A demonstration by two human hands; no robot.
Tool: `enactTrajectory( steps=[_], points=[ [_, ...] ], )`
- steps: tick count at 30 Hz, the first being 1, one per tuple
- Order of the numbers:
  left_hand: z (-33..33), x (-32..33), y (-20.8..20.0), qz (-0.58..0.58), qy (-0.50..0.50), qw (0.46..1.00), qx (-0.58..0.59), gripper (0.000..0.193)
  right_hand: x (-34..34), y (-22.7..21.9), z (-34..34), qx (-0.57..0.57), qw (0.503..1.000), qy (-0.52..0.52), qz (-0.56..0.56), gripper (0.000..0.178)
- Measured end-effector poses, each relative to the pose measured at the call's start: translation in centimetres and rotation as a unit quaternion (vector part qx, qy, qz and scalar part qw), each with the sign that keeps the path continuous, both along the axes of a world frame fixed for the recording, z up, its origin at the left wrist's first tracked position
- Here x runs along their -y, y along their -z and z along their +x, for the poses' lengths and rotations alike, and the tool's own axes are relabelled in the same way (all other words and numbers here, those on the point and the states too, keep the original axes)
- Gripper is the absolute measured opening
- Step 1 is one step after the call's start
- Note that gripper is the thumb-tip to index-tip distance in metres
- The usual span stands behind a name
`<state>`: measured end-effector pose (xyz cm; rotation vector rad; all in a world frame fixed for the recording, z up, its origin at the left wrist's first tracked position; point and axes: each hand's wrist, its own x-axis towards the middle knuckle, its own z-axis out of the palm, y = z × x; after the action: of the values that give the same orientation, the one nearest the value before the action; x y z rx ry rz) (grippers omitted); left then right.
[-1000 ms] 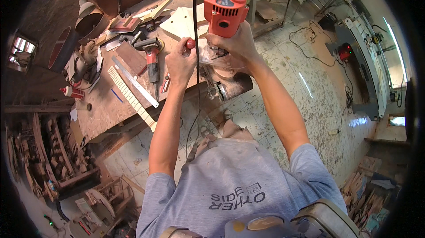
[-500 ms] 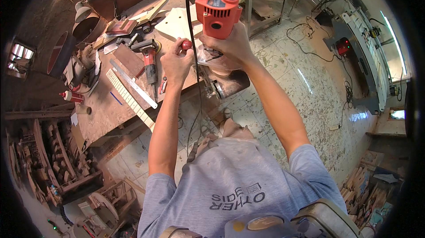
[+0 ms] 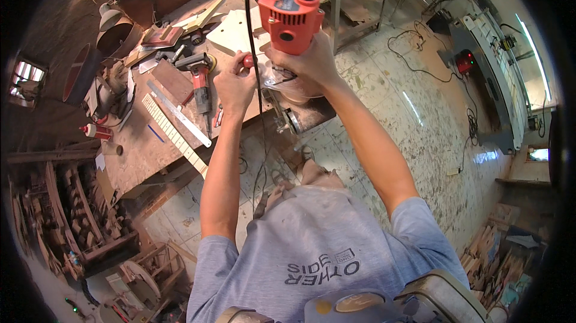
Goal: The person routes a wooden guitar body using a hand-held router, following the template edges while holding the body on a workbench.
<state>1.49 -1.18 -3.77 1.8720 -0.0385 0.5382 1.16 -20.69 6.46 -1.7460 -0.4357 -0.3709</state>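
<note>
A red router [image 3: 291, 20] with a black cord and a clear base stands upright at the bench's near right corner. My right hand [image 3: 312, 68] wraps round the lower part of its body. On its left side, my left hand [image 3: 235, 86] has its fingers closed round a round red knob [image 3: 248, 60]. The router's bit is hidden. A pale wood board [image 3: 231, 33] lies just beyond my left hand. Below the router, a metal vise [image 3: 291, 120] is fixed at the bench's edge.
On the wooden bench [image 3: 135, 161] lie a fretted neck board [image 3: 174, 137], a metal ruler [image 3: 180, 116], an angle grinder [image 3: 201, 86] and a red-and-white bottle [image 3: 97, 131]. The router's cord hangs across in front of my left hand. Wood pieces [image 3: 72, 215] fill a rack at left.
The router and both my hands have shifted slightly to the left. My grip looks the same.
</note>
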Motion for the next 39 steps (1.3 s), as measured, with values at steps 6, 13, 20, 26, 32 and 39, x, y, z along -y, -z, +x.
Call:
enactTrajectory(
  steps=[6,13,20,26,32,39],
  points=[
    [0.0,0.1,-0.6,-0.007,-0.003,1.000,-0.016,0.032,-0.1,-0.4,-0.2,-0.007,1.000,-0.002,0.013,0.065],
    [-0.6,0.0,-1.4,-0.008,0.007,0.999,-0.045,0.037,-0.6,0.0,-0.8,0.022,1.000,0.022,-0.001,0.066],
    [-0.7,-0.1,-1.5,0.069,-0.003,0.998,-0.014,0.040,-0.4,0.2,-0.8,0.013,1.000,0.019,0.011,0.064],
    [-0.3,0.3,-1.7,0.012,-0.008,0.999,-0.042,0.039,-0.9,0.0,0.1,0.051,0.998,0.038,0.008,0.036],
    [-0.3,-0.2,-1.2,0.038,0.001,0.999,-0.029,0.036,-1.0,0.0,-1.3,0.037,0.998,0.046,0.012,0.040],
    [-0.8,-0.1,-2.4,0.022,0.009,0.995,-0.095,0.040,-1.4,0.2,-1.7,-0.009,0.998,0.045,0.031,0.070]
  ],
)
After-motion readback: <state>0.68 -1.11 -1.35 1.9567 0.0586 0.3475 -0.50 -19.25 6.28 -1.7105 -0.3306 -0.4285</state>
